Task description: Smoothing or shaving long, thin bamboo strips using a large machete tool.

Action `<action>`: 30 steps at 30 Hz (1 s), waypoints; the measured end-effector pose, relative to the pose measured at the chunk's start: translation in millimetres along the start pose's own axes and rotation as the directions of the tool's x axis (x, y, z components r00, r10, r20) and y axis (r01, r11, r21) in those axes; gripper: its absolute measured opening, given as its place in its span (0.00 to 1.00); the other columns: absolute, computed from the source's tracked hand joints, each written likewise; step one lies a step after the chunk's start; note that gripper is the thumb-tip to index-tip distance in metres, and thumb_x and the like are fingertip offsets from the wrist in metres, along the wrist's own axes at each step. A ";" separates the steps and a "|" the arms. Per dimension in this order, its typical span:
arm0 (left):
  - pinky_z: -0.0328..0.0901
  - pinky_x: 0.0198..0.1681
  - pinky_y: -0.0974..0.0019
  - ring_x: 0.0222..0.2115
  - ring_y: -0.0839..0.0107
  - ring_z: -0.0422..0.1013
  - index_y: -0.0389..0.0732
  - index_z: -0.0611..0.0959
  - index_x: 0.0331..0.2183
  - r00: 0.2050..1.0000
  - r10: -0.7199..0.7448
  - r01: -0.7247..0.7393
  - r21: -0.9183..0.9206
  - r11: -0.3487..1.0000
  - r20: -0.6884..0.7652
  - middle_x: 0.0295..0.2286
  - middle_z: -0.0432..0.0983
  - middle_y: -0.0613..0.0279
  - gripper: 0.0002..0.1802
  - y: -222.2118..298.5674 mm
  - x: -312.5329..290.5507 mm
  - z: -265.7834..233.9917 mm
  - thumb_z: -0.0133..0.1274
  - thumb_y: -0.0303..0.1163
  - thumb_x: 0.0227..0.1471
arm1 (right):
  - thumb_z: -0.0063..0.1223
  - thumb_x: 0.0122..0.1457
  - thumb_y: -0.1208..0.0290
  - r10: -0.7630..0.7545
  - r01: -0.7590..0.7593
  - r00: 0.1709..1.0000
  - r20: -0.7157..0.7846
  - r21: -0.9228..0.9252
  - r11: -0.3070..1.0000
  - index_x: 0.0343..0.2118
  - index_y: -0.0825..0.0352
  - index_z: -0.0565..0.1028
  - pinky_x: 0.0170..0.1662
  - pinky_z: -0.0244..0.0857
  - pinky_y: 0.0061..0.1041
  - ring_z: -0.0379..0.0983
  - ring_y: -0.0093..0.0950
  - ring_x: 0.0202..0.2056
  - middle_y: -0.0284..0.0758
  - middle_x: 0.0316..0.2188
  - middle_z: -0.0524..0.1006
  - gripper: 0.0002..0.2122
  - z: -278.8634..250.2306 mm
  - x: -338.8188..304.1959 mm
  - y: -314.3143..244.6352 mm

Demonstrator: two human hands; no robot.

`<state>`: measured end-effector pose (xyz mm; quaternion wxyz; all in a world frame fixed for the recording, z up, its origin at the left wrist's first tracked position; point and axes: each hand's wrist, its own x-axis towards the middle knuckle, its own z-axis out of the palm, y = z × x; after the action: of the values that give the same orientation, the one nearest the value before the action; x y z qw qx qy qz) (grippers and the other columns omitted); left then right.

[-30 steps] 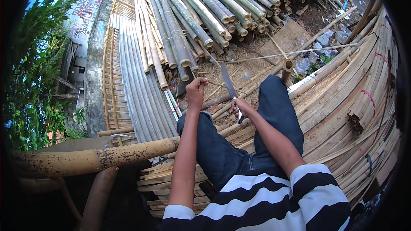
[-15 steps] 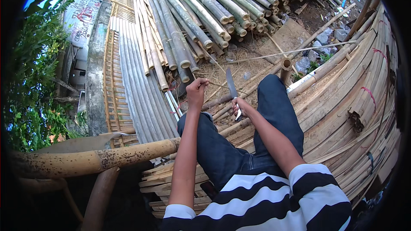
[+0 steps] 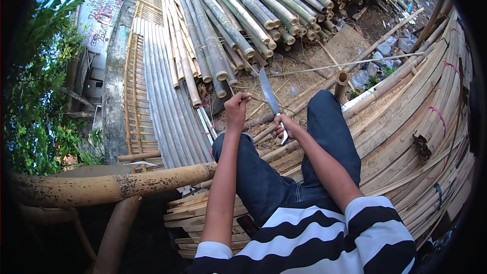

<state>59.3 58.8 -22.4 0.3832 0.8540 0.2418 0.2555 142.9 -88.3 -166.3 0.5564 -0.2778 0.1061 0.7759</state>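
My right hand (image 3: 287, 127) is wrapped round the pale handle of a large knife (image 3: 268, 91). The long blade points up and slightly left, away from my body. Closed in a pinch, my left hand (image 3: 236, 111) grips one end of a thin bamboo strip (image 3: 257, 100). From there the strip runs right to the lower part of the blade. Whether the edge bites into it, I cannot tell. Both hands are out past my knees, the left one just beyond my left knee.
Beyond my hands lies a large stack of bamboo poles (image 3: 243, 20). Split bamboo slats (image 3: 395, 127) are bundled at my right. A thick bamboo rail (image 3: 116, 185) crosses at left, near corrugated sheets (image 3: 162, 81). An upright bamboo stub (image 3: 341, 89) stands by my right knee.
The knife blade has tilted further left, its tip now higher and nearer the pole stack. My left hand keeps its pinch on the strip, almost in place. The view has shifted slightly.
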 end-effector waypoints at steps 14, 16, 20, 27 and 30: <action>0.70 0.33 0.74 0.29 0.75 0.76 0.30 0.80 0.30 1.000 0.001 0.000 0.059 0.998 -0.020 0.26 0.79 0.56 0.04 -1.7 -0.4 2.5 0.51 0.16 0.48 | 0.42 0.42 0.79 0.034 -0.107 0.875 0.484 0.126 0.986 0.19 0.62 0.60 0.10 0.47 0.17 0.49 0.13 0.08 0.25 0.10 0.57 0.05 29.0 -33.2 -5.9; 0.70 0.33 0.73 0.28 0.75 0.76 0.30 0.80 0.30 1.000 0.004 -0.003 0.043 0.999 -0.017 0.26 0.79 0.56 0.05 -1.6 0.6 4.2 0.51 0.16 0.48 | 0.43 0.42 0.79 0.021 -0.114 0.860 0.510 0.152 0.982 0.19 0.63 0.61 0.10 0.47 0.17 0.49 0.13 0.08 0.25 0.10 0.56 0.05 30.1 -33.8 -4.4; 0.70 0.33 0.74 0.28 0.75 0.76 0.30 0.80 0.30 0.999 0.023 -0.022 0.029 0.999 -0.026 0.26 0.79 0.57 0.05 -2.9 -0.2 5.3 0.51 0.16 0.48 | 0.43 0.42 0.78 -0.017 -0.036 0.898 0.440 0.112 0.993 0.19 0.64 0.62 0.11 0.46 0.17 0.49 0.14 0.08 0.24 0.10 0.55 0.04 34.9 -38.3 -1.0; 0.70 0.34 0.73 0.28 0.74 0.76 0.30 0.80 0.31 1.000 -0.014 0.015 0.047 0.999 -0.020 0.26 0.79 0.57 0.05 -8.4 2.5 3.5 0.52 0.17 0.48 | 0.47 0.41 0.76 -0.426 0.200 0.884 -0.193 -0.666 0.718 0.13 0.68 0.65 0.11 0.54 0.23 0.61 0.23 0.08 0.34 0.09 0.66 0.06 38.5 -32.4 -5.5; 0.70 0.34 0.73 0.28 0.74 0.76 0.30 0.80 0.31 1.000 -0.014 0.016 0.066 0.998 -0.024 0.26 0.79 0.57 0.05 -4.9 3.8 6.1 0.52 0.18 0.48 | 0.46 0.45 0.76 -0.474 0.139 0.846 -0.242 -0.759 0.636 0.18 0.71 0.68 0.14 0.59 0.27 0.67 0.28 0.12 0.36 0.12 0.68 0.05 15.6 -23.0 -1.8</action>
<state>64.8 60.8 -28.7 0.3540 0.8614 0.2609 0.2544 144.9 -98.7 -140.6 0.4932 -0.6462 -0.1376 0.5659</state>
